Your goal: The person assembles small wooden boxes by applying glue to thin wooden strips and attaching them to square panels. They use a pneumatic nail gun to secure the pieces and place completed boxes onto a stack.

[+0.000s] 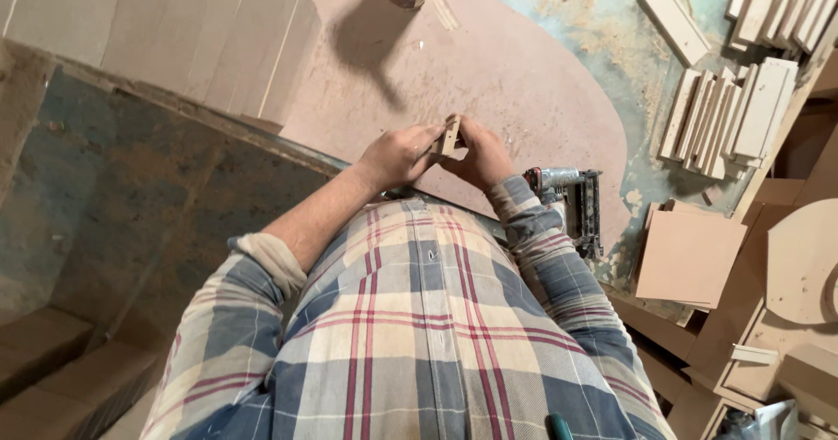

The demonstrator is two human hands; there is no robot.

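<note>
Both hands (pixel 436 154) (two) around one wood piece (pixel 450 134)

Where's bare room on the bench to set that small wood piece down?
Free: the rounded brown board ahead of both hands, out to its curved edge. Both hands, left hand and right hand, hold the small wood piece. Crowded: nail gun by the right sleeve, stacked wood strips and square panel further right.

Nail gun (pixel 576 204) near round board (pixel 524 82) — wood strips (pixel 724 113) beyond.
</note>
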